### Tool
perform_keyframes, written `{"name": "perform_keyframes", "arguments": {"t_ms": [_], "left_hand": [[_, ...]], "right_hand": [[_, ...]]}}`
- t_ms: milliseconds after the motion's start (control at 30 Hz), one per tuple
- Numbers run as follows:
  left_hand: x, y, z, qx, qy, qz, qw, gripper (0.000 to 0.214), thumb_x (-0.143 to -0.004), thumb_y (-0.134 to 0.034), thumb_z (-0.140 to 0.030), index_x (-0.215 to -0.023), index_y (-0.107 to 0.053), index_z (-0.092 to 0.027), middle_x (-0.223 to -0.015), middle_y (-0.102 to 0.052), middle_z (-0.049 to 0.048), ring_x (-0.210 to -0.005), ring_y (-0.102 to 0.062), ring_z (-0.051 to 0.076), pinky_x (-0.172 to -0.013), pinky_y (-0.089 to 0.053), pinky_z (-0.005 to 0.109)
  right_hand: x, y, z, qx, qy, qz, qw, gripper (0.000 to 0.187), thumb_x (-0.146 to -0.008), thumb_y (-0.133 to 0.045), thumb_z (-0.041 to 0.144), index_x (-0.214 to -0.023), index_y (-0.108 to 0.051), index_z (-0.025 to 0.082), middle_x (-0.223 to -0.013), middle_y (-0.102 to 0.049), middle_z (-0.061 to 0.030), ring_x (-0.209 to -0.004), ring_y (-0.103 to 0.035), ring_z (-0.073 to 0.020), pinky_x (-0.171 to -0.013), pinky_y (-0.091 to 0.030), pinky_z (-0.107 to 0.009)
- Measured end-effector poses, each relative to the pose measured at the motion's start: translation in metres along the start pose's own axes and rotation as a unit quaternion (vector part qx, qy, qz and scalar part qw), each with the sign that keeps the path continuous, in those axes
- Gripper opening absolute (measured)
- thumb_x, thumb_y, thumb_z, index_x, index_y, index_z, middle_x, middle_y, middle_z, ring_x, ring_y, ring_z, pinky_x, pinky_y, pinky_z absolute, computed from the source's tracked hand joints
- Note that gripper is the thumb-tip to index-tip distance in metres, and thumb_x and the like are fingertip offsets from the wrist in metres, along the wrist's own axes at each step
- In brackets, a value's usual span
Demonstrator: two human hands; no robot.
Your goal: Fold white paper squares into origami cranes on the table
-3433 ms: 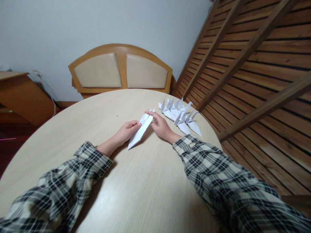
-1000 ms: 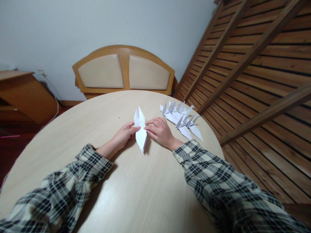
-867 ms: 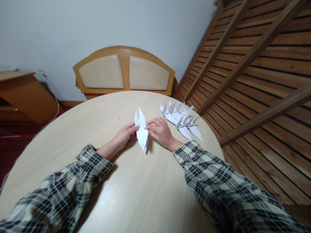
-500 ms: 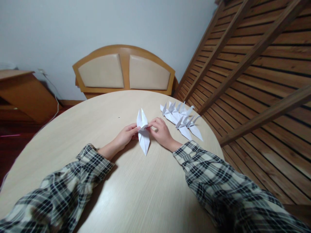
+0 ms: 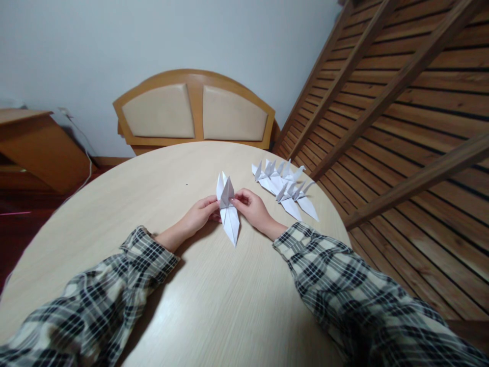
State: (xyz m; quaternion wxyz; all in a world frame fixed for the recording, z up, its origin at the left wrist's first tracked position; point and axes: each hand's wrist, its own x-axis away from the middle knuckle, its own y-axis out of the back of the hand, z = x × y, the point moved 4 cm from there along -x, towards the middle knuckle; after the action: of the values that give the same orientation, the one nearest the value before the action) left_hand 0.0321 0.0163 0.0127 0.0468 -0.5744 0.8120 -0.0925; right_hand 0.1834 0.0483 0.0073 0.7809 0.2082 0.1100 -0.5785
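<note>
A partly folded white paper crane (image 5: 230, 220) is held over the middle of the table, one long flap pointing toward me and narrow points standing up at the far side. My left hand (image 5: 201, 214) pinches its left edge between thumb and fingers. From the other side, my right hand (image 5: 252, 208) grips the right edge, thumb on the front face near the crease. The fingertips behind the paper are partly hidden. To the right of my right hand stand several finished white paper cranes (image 5: 289, 206), grouped close together.
The round pale wooden table (image 5: 229, 306) fills the foreground. A chair-like wooden backrest with cream panels (image 5: 158, 112) rises beyond its far edge. Slatted wooden boards (image 5: 420, 153) run along the right. A brown desk (image 5: 38, 148) and a white cable (image 5: 90, 165) are at left.
A flap on the paper's upper part now stands upright, facing me, where it was bent over before. The lower tip has swung slightly right. My right fingers have shifted to the paper's edge.
</note>
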Motion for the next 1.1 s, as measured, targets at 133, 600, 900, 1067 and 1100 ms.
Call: {"name": "perform_keyframes", "arguments": {"t_ms": [133,600,900,1067,1100], "left_hand": [[0.000,0.002,0.001,0.000,0.015,-0.006,1.000,0.019,-0.078,-0.062,-0.031,-0.088,-0.065,-0.016,-0.078,-0.062,0.0047,-0.067,-0.055,0.015,-0.064,-0.046,0.027],[0.002,-0.001,-0.010,-0.134,-0.071,-0.051,0.987,0.020,-0.078,-0.071,-0.032,-0.074,-0.062,-0.014,-0.065,-0.050,0.0005,-0.059,-0.044,0.013,-0.054,-0.033,0.025],[0.002,0.004,-0.006,-0.137,-0.084,-0.056,0.985,0.025,-0.080,-0.068,-0.038,-0.075,-0.065,-0.014,-0.064,-0.048,0.0004,-0.057,-0.039,0.012,-0.052,-0.028,0.027],[0.003,0.004,-0.007,-0.124,-0.078,-0.059,0.987,0.023,-0.080,-0.068,-0.037,-0.075,-0.065,-0.015,-0.064,-0.049,0.0008,-0.056,-0.039,0.012,-0.051,-0.028,0.027],[0.003,0.004,-0.007,-0.123,-0.077,-0.058,0.988,0.023,-0.080,-0.068,-0.037,-0.077,-0.066,-0.015,-0.065,-0.050,0.0010,-0.056,-0.040,0.012,-0.052,-0.028,0.027]], "right_hand": [[-0.001,0.001,0.000,0.012,0.001,-0.008,1.000,0.019,-0.082,-0.063,0.036,-0.079,-0.052,0.021,-0.077,-0.059,-0.0002,-0.072,-0.057,-0.0145,-0.069,-0.049,-0.030],[0.000,-0.001,0.005,0.034,0.015,0.028,0.999,0.022,-0.084,-0.062,0.037,-0.076,-0.051,0.020,-0.075,-0.058,0.0000,-0.070,-0.055,-0.0138,-0.065,-0.049,-0.029],[0.002,-0.004,0.011,0.013,0.002,0.045,0.999,0.025,-0.081,-0.065,0.038,-0.072,-0.050,0.020,-0.071,-0.054,0.0016,-0.066,-0.051,-0.0131,-0.064,-0.046,-0.029],[0.002,-0.004,0.011,-0.015,-0.004,0.035,0.999,0.026,-0.080,-0.066,0.040,-0.075,-0.048,0.021,-0.074,-0.052,0.0016,-0.069,-0.052,-0.0135,-0.066,-0.047,-0.029],[0.002,-0.004,0.011,-0.022,-0.009,0.034,0.999,0.027,-0.080,-0.066,0.040,-0.076,-0.047,0.022,-0.075,-0.051,0.0018,-0.070,-0.052,-0.0135,-0.066,-0.048,-0.029]]}}
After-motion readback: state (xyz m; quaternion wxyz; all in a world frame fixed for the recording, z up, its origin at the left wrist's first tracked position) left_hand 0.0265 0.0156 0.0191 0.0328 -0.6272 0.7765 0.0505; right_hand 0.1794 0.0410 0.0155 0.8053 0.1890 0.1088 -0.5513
